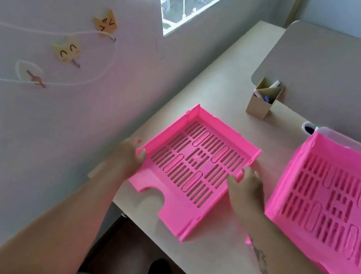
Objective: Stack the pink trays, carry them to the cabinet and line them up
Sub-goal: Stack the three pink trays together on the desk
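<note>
Your left hand (131, 154) is clamped on the left wall of the slotted pink plastic tray (193, 170), thumb over the rim. Your right hand (244, 186) is closed on the right wall the same way. The tray sits at the near-left corner of the pale beige tabletop (213, 258), its notched front edge overhanging toward you; whether it is lifted clear or resting you cannot tell.

Progress: early. Nothing stacked with this tray yet. To the right, just apart, lies a second pink slotted tray (336, 207), possibly more than one nested, though blur hides the layers. Stacking looks to be the step in hand; carrying and lining up remain. No cabinet in view.

Surface: mostly bare. A small tan cardboard pen holder (263, 100) stands farther back.

Room: grey wall on the left with yellow cat-face hooks (65, 50), and a window (193, 1) far ahead. Dark floor below.
</note>
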Demonstrator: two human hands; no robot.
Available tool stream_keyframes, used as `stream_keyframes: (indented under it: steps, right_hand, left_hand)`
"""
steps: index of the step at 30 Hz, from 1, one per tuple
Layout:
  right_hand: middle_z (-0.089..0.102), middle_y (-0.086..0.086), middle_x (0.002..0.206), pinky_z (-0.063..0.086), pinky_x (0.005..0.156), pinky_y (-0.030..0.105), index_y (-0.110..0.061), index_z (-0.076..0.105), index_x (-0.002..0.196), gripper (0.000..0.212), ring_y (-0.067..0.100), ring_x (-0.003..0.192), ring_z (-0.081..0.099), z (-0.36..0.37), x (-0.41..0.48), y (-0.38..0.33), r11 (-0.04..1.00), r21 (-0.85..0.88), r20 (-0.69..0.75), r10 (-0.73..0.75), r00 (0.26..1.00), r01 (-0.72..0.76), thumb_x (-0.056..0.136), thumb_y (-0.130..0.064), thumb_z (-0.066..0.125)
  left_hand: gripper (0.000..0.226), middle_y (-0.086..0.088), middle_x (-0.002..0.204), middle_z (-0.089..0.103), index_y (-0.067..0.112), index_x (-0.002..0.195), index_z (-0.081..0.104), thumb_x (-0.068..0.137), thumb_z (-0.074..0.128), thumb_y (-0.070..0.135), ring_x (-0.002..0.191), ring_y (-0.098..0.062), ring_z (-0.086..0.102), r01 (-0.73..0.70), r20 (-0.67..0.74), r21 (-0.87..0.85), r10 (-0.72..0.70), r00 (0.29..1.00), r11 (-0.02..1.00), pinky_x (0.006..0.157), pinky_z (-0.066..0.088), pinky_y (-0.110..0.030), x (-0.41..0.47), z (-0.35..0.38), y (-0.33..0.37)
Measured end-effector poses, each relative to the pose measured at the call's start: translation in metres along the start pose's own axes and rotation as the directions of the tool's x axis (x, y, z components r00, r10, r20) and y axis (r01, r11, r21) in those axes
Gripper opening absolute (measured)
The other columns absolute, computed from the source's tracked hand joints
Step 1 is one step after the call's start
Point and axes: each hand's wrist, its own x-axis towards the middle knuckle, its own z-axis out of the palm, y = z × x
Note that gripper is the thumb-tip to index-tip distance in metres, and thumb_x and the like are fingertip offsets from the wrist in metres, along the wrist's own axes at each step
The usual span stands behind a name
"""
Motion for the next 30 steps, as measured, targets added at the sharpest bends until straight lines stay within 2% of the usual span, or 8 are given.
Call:
stream_keyframes:
  steps: [2,5,12,16,20,23,28,30]
  right_hand:
    - [0.054,0.009,0.096,0.032,0.05,0.018,-0.001,0.059,0.103,0.019,0.007,0.061,0.044,0.015,-0.001,0.005,0.992,0.047,-0.043,0.12,0.992,-0.118,0.089,-0.014,0.062]
    - [0.055,0.007,0.091,0.038,0.06,0.023,-0.005,0.061,0.101,0.014,0.019,0.065,0.048,0.032,-0.002,0.008,0.97,0.078,-0.051,0.236,0.97,-0.232,0.089,-0.013,0.061]
    - [0.05,0.001,0.07,0.03,0.043,0.023,-0.015,0.043,0.074,0.021,0.011,0.052,0.045,0.032,0.008,-0.01,0.942,0.158,-0.096,0.313,0.945,-0.296,0.091,-0.006,0.051]
    - [0.051,0.01,0.087,0.031,0.049,0.025,-0.007,0.046,0.092,0.001,0.024,0.066,0.048,-0.011,0.028,-0.042,0.949,0.175,-0.158,0.29,0.944,-0.262,0.092,-0.008,0.046]
    - [0.05,0.012,0.092,0.037,0.063,0.032,0.0,0.052,0.107,0.019,0.025,0.078,0.049,-0.062,0.044,-0.059,0.957,0.185,-0.203,0.26,0.944,-0.224,0.092,-0.011,0.045]
    - [0.05,0.01,0.084,0.038,0.052,0.029,-0.006,0.051,0.114,0.024,0.022,0.066,0.049,-0.102,0.047,-0.054,0.961,0.219,-0.247,0.224,0.943,-0.171,0.091,-0.009,0.045]
    - [0.059,0.018,0.11,0.036,0.042,0.025,0.003,0.041,0.13,0.041,0.015,0.06,0.052,-0.175,0.031,-0.003,0.948,0.279,-0.276,0.232,0.933,-0.153,0.092,-0.008,0.05]
    - [0.06,0.012,0.098,0.034,0.036,0.021,0.003,0.04,0.135,0.045,0.012,0.054,0.049,-0.209,0.02,0.028,0.946,0.292,-0.311,0.237,0.92,-0.144,0.091,-0.006,0.05]
  left_hand:
    - [0.04,-0.017,0.126,0.067,0.01,0.132,0.059,0.096,0.055,0.026,0.106,-0.034,0.065,-0.014,0.038,-0.004,0.014,0.999,1.0,0.088,0.052,-0.043,0.013,0.01,-0.008]
    - [0.029,-0.014,0.102,0.072,0.013,0.12,0.065,0.097,0.054,0.025,0.081,-0.03,0.067,-0.011,0.103,-0.001,0.011,0.995,1.0,0.071,0.056,-0.039,0.027,0.021,-0.017]
    - [0.019,-0.018,0.087,0.071,0.003,0.093,0.07,0.095,0.057,0.017,0.074,-0.033,0.066,-0.036,0.06,-0.068,0.04,0.997,0.997,0.069,0.057,-0.04,0.046,0.01,-0.015]
    - [0.021,-0.015,0.082,0.07,0.003,0.089,0.069,0.094,0.057,0.019,0.074,-0.033,0.066,-0.149,0.007,-0.077,0.15,0.989,0.986,0.068,0.056,-0.039,0.056,-0.035,0.021]
    - [0.033,0.002,0.057,0.053,0.017,0.06,0.052,0.093,0.057,0.016,0.051,-0.015,0.05,-0.27,-0.092,-0.049,0.265,0.96,0.962,0.046,0.031,-0.023,0.058,-0.074,0.066]
    - [0.036,0.007,0.052,0.047,0.02,0.056,0.047,0.09,0.059,0.014,0.046,-0.008,0.045,-0.348,-0.18,-0.073,0.331,0.926,0.935,0.045,0.026,-0.018,0.046,-0.086,0.103]
    - [0.021,0.004,0.057,0.054,0.015,0.067,0.062,0.088,0.058,0.019,0.049,-0.007,0.045,-0.379,-0.215,-0.165,0.342,0.915,0.91,0.047,0.03,-0.023,0.006,-0.054,0.175]
    - [0.017,0.001,0.064,0.06,0.013,0.076,0.066,0.088,0.057,0.02,0.053,-0.005,0.047,-0.401,-0.201,-0.219,0.361,0.911,0.889,0.047,0.032,-0.023,-0.019,-0.031,0.206]
